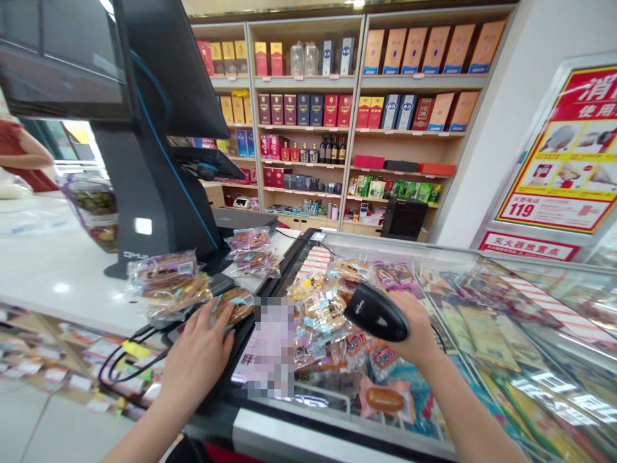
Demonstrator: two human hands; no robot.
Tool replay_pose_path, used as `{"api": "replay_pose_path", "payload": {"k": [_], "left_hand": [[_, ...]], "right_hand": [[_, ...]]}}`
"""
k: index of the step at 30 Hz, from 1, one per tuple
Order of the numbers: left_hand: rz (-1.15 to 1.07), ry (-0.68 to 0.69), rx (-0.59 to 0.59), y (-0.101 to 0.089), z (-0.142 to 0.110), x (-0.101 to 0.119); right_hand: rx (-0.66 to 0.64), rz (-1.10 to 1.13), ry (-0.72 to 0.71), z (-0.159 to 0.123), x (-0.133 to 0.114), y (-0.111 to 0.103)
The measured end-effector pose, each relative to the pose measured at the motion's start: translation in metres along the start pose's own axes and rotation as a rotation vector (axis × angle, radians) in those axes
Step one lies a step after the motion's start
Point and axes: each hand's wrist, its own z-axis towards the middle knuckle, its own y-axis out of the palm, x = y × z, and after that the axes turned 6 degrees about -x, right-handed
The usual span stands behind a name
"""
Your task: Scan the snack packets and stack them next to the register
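A: Hands?
B: Right hand [415,325] wraps the black scanner [378,313]: rigid, probably light. Left hand [200,344] rests fingers on a wrapped pastry [237,305]; can't tell if pinched.
A: Pastry where?
B: Between packet stack [166,278] and freezer [308,432]. Likely light, slick film, crumbly; hold the rim.

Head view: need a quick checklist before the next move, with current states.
1. Scanner held in right hand: ok.
2. Left hand on a wrapped pack: ok, fingers over its near side.
3. That pack's barcode readable: cannot tell.
4. Scanner aimed at that pack: cannot tell, its beam isn't visible.
5. Area around scanner free of other packs: not ok, wrapped packs lie beside it.
6. Left forearm clear of black cables: cannot tell, part of their run is hidden.
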Motion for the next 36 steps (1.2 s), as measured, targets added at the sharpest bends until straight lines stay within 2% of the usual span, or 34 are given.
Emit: {"api": "replay_pose_path", "payload": {"k": [7, 10, 14, 18, 21, 23, 26, 29, 31, 34, 36], "left_hand": [[0.004, -0.004, -0.056, -0.003, 0.005, -0.002], [-0.008, 0.017, -0.040, -0.003, 0.007, -0.007], [-0.136, 0.047, 0.061, 0.000, 0.012, -0.019], [-0.374, 0.031, 0.246, -0.010, 0.013, -0.026], [-0.569, -0.066, 0.368, -0.027, 0.010, -0.021], [-0.759, -0.206, 0.361, -0.037, 0.010, -0.012], [-1.327, -0.420, 0.257, -0.049, 0.012, 0.008], [-1.958, -0.552, 0.110, -0.057, 0.016, 0.032], [-2.181, -0.668, -0.074, -0.062, 0.017, 0.049], [-2.438, -0.871, -0.441, -0.067, 0.016, 0.069], [-2.603, -0.953, -0.637, -0.068, 0.014, 0.080]], "right_hand": [[-0.024, -0.007, 0.017, -0.001, 0.000, 0.001], [-0.033, -0.018, 0.028, -0.003, 0.002, 0.002], [-0.017, -0.012, 0.020, -0.001, 0.000, 0.001], [0.001, -0.004, 0.005, 0.001, -0.002, 0.000], [-0.003, -0.017, 0.017, 0.000, -0.001, 0.001], [-0.004, -0.024, 0.022, -0.001, 0.000, 0.001], [0.006, -0.022, 0.012, -0.001, 0.000, 0.000], [0.018, -0.011, 0.010, 0.000, -0.001, -0.001], [0.015, 0.004, 0.010, 0.001, -0.001, -0.001], [0.009, 0.032, 0.002, 0.002, -0.002, -0.002], [0.005, 0.045, -0.001, 0.002, -0.004, -0.002]]}}
